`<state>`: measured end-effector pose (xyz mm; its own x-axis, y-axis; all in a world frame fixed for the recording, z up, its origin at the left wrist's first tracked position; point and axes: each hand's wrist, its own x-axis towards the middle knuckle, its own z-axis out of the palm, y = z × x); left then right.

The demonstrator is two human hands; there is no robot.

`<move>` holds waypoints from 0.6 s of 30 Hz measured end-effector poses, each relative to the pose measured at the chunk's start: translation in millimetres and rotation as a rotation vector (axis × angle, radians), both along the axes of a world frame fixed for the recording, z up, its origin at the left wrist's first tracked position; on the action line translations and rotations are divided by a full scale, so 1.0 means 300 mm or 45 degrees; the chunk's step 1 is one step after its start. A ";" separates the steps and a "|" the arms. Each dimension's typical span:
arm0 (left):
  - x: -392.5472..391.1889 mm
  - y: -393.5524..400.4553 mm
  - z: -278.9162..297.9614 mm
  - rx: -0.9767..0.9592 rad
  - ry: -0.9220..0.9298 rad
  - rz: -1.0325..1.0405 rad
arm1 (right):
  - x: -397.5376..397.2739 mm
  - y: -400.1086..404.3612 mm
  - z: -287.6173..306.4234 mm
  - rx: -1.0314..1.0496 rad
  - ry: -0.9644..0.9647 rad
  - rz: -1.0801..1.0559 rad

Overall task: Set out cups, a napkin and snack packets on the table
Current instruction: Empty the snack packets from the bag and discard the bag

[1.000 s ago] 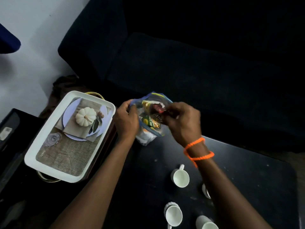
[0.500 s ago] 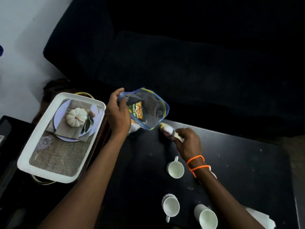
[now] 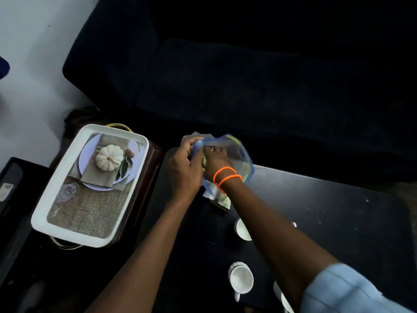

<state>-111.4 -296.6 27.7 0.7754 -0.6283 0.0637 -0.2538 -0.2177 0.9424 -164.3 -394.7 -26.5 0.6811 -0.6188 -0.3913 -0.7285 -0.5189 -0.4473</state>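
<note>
A clear zip bag (image 3: 234,154) with a blue and yellow rim hangs over the far left corner of the black table (image 3: 327,213). My left hand (image 3: 184,168) grips its rim. My right hand (image 3: 215,162), with orange bands at the wrist, is deep inside the bag; its fingers are hidden, so what they hold cannot be made out. A snack packet (image 3: 222,201) lies on the table just under the bag. White cups stand nearer me: one (image 3: 241,229) partly behind my right forearm, one (image 3: 241,280) in front, a third (image 3: 283,299) at the bottom edge.
A white tray (image 3: 42,213) with a printed pumpkin-and-plate picture rests on a dark brown box to the left of the table. A dark sofa (image 3: 248,86) fills the space behind the table. A black object (image 3: 11,184) sits at far left.
My right hand set a packet down on the table half a second ago and has since gone back up into the bag. The left hand has kept hold of the bag.
</note>
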 end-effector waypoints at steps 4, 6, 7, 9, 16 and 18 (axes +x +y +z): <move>0.005 0.033 -0.030 -0.006 -0.001 -0.031 | 0.070 0.000 -0.108 -0.130 0.191 0.017; 0.021 0.053 -0.043 -0.005 0.020 -0.044 | 0.091 0.019 -0.137 -0.099 0.232 0.010; 0.029 0.062 -0.050 -0.001 0.020 -0.046 | 0.093 0.029 -0.152 -0.073 0.247 0.009; 0.042 0.079 -0.071 0.015 0.022 -0.034 | 0.093 0.041 -0.173 -0.069 0.247 -0.005; 0.048 0.052 -0.094 0.024 0.012 0.071 | 0.104 0.014 -0.074 -0.140 -0.039 -0.035; 0.051 0.026 -0.092 0.056 -0.021 0.127 | 0.090 0.004 -0.006 -0.156 -0.098 -0.002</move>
